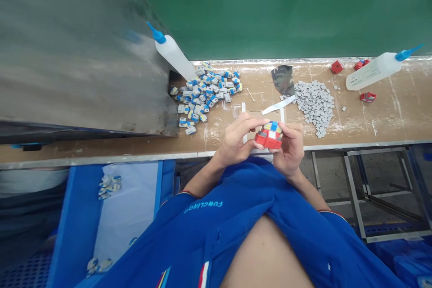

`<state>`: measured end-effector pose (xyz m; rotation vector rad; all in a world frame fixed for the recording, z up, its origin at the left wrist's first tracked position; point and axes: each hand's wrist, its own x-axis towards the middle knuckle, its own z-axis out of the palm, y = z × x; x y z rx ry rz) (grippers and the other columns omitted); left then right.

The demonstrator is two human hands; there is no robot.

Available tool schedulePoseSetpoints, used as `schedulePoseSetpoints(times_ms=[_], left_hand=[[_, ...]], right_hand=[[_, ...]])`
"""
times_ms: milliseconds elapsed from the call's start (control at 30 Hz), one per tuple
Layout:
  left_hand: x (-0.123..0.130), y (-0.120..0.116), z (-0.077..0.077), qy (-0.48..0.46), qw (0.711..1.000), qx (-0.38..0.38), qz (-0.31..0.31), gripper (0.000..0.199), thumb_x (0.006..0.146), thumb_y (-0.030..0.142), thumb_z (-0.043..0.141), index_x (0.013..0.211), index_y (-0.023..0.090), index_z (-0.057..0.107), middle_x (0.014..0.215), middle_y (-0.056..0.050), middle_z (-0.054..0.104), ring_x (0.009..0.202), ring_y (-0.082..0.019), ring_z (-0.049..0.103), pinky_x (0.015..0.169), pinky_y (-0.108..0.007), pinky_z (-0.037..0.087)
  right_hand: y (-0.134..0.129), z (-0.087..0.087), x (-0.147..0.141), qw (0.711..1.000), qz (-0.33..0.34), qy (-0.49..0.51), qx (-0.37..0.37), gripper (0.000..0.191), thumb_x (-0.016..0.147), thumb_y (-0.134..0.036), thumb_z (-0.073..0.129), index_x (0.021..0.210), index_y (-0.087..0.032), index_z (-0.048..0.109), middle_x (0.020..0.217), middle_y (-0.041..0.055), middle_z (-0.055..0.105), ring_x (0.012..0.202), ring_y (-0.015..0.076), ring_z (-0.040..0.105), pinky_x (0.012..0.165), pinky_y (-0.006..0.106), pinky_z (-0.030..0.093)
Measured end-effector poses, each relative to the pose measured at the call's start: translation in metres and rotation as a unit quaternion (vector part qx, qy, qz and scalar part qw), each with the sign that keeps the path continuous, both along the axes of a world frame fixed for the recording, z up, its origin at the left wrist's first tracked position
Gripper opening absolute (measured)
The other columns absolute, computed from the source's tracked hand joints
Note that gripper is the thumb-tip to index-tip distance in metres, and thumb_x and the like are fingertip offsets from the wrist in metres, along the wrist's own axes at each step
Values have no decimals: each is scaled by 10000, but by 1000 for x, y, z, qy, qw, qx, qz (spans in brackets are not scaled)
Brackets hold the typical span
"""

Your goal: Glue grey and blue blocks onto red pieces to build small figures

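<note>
Just in front of my body, both hands hold a small red toy piece with grey sides and a white square. A blue-and-yellow block sits against its upper side; whether the two are joined I cannot tell. My left hand pinches from the left, with a finger on the blue-and-yellow block and the thumb on the red piece. From the right, my right hand grips the same toy, its fingers closed around the edge.
A pile of grey, blue and yellow blocks lies left, beside a white squeeze bottle. Small grey tiles are heaped right, near a second bottle and red pieces. A metal box stands left.
</note>
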<state>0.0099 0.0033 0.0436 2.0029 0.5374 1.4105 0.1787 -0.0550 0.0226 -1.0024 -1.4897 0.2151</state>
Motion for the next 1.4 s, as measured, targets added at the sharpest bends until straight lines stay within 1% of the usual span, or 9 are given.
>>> schedulePoseSetpoints(times_ms=[67,200,467,600,767,967,1100,1233,1400], left_hand=[[0,0,0,-2,1000,2,-5,490,1074,557,607,1384,192,705,1107,-109,755,919,-194,684,736,-315,547],[0,-1,1,-5,1000,8,-3,497,1075,567,598,1388,195,700,1093,-101,754,863,-179,654,710,-306,534],[-4,-3,4,-9,1000,11,11,487,1063,580,612,1348,202,726,997,-74,744,790,-171,620,695,-312,525],[-6,-4,3,-8,1000,10,22,495,1060,585,617,1362,208,725,1013,-84,757,788,-175,635,679,-316,533],[-10,-2,3,-7,1000,16,22,491,1048,583,645,1369,222,732,991,-76,760,793,-177,645,680,-320,539],[-15,0,-1,15,999,21,23,522,1055,617,612,1351,206,737,1007,-90,769,800,-183,660,686,-327,546],[-16,0,-4,-3,1000,15,14,504,1046,593,642,1371,220,736,1031,-89,769,821,-187,661,709,-328,552],[-16,-1,-4,-5,1000,6,20,500,1034,586,665,1371,225,744,975,-73,744,803,-184,643,689,-323,535],[-18,-1,-5,11,999,20,45,527,1041,621,633,1380,230,732,987,-86,756,815,-199,655,661,-326,516]], right_hand=[[-1,0,0,1000,0,3,3,485,1093,-487,605,1538,-294,606,1053,52,563,907,213,608,717,355,600],[-4,-1,1,1000,5,4,-7,479,1086,-487,615,1524,-293,618,1068,55,569,910,215,617,723,364,608],[-1,3,-4,1000,25,11,10,489,1078,-478,635,1528,-286,616,996,40,541,846,207,591,689,353,587],[0,5,-6,1000,21,-10,4,471,1081,-497,611,1506,-294,614,985,39,536,835,212,585,689,368,587],[1,2,-7,1000,12,-20,9,476,1082,-507,603,1507,-291,600,992,46,539,854,218,585,699,372,578],[2,-2,-8,1000,4,-26,18,451,1091,-524,580,1481,-299,610,969,44,545,873,224,593,715,377,570],[2,-5,-8,999,-9,-36,11,450,1082,-545,584,1463,-306,616,969,47,557,868,232,610,710,386,575],[4,-5,-8,1000,17,-12,13,466,1070,-514,631,1487,-307,620,1006,54,587,879,229,617,734,390,586],[3,-7,-7,999,43,8,-21,535,1033,-583,676,1486,-303,627,1024,56,590,866,228,625,714,396,606]])
